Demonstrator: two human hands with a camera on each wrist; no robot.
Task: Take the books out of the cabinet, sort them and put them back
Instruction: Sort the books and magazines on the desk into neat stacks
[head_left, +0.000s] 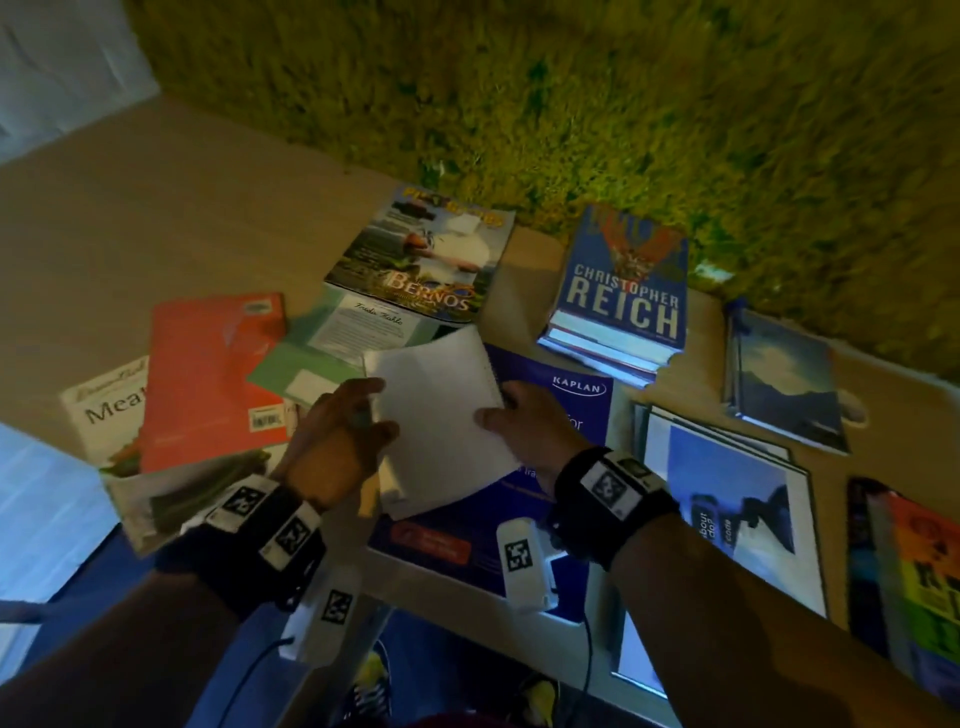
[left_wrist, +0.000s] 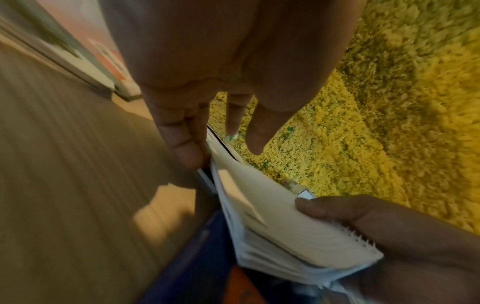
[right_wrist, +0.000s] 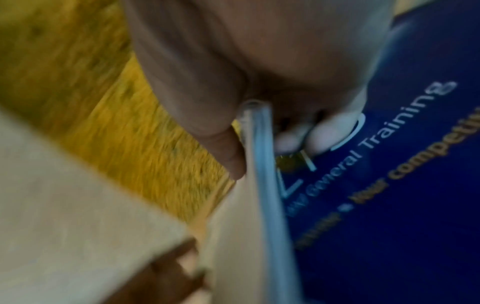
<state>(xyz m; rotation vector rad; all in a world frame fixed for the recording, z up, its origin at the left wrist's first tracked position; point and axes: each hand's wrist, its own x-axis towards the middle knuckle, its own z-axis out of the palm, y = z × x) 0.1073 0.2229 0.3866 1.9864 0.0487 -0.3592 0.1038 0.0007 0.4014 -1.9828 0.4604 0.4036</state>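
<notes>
Two hands hold a white spiral notebook (head_left: 441, 421) above the blue Kaplan book (head_left: 561, 415), my landmark on the table (head_left: 171, 208). Far left of the Kaplan lies a white "Meat" book (head_left: 104, 410), then a red book (head_left: 213, 379) overlapping it, then a green folder (head_left: 306, 369). My left hand (head_left: 337, 441) pinches the notebook's left edge; from the left wrist view I see fingers (left_wrist: 187, 144) behind the pages. My right hand (head_left: 530, 431) grips the spiral edge, thumb on top. Beyond the Kaplan sits a Bernos magazine (head_left: 431, 254); just right of that, a stack topped by the Reich book (head_left: 623, 286). Right of the Kaplan lies a white-framed book (head_left: 737, 499), then a rainbow-covered one (head_left: 924, 587) at the frame's edge.
</notes>
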